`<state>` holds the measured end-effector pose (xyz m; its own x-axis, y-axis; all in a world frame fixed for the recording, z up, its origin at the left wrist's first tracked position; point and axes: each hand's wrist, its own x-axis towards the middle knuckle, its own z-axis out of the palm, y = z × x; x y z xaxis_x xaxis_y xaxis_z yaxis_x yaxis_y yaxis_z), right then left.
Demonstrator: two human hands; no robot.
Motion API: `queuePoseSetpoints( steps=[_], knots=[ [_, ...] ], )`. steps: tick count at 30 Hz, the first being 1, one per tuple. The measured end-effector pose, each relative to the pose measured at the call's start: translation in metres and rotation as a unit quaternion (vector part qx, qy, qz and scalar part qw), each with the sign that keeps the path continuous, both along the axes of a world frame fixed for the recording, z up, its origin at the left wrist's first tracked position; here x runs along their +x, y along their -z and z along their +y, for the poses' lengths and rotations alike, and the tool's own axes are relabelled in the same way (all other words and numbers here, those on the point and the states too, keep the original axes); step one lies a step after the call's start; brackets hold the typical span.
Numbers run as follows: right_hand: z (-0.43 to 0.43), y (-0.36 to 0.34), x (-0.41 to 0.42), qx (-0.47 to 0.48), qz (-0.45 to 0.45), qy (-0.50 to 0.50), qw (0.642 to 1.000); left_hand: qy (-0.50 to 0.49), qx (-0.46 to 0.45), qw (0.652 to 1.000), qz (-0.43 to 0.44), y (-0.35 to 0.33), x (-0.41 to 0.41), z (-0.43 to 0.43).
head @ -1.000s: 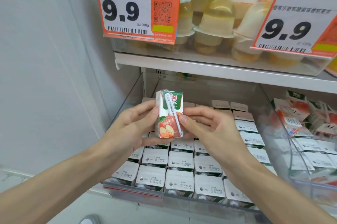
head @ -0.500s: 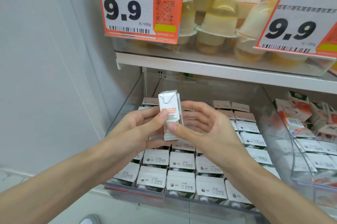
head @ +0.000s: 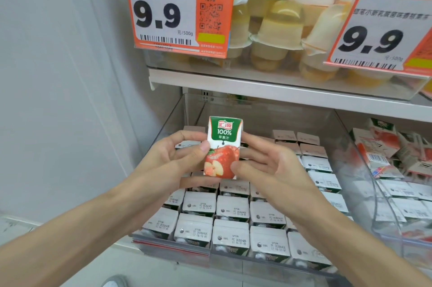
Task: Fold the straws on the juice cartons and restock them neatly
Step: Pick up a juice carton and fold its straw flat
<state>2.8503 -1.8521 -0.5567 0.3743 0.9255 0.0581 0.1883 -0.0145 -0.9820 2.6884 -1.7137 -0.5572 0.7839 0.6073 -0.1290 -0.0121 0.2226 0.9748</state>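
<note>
Starting at the left: what has the left hand (head: 173,158) got?

Its thumb lies on the front of the apple juice carton (head: 223,144), with the fingers curled behind. The carton stands upright between both hands, long axis vertical, label toward us. It is held above the rows of cartons (head: 231,212) in the clear bin (head: 173,247).

And the right hand (head: 271,170)?

The same pinch lower down, thumb near the bottom right corner, fingers behind. Neither is nearer; they share it.

The straw?

It does not show on this face, so I cannot tell whether it is folded.

Where would the carton go?

Straight down or farther in, I judge. The near rows look full, and the hands hide the spot beneath them. The upper shelf (head: 280,93), with its jelly cups (head: 278,29), hangs over the far end, so headroom there looks tight. To the right, a second bin (head: 378,212) holds loose cartons (head: 383,146) lying jumbled.
</note>
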Motion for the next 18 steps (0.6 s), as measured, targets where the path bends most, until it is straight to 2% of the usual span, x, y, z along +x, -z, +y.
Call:
queuePoseSetpoints(
  steps=[5, 12, 18],
  knots=[
    [0.0012, 0.0052, -0.0084, 0.014, -0.120, 0.051, 0.991, 0.011, 0.022, 1.000, 0.001, 0.0019, -0.0003, -0.0013],
    [0.0016, 0.0041, -0.0077, 0.043, -0.098, 0.034, 0.994, 0.029, -0.053, 0.998, -0.026, -0.0005, 0.0004, -0.0054],
    [0.0000, 0.0022, -0.0063, 0.032, -0.081, 0.060, 0.994, 0.048, -0.054, 0.997, -0.022, -0.0013, 0.0011, -0.0052]
  ],
)
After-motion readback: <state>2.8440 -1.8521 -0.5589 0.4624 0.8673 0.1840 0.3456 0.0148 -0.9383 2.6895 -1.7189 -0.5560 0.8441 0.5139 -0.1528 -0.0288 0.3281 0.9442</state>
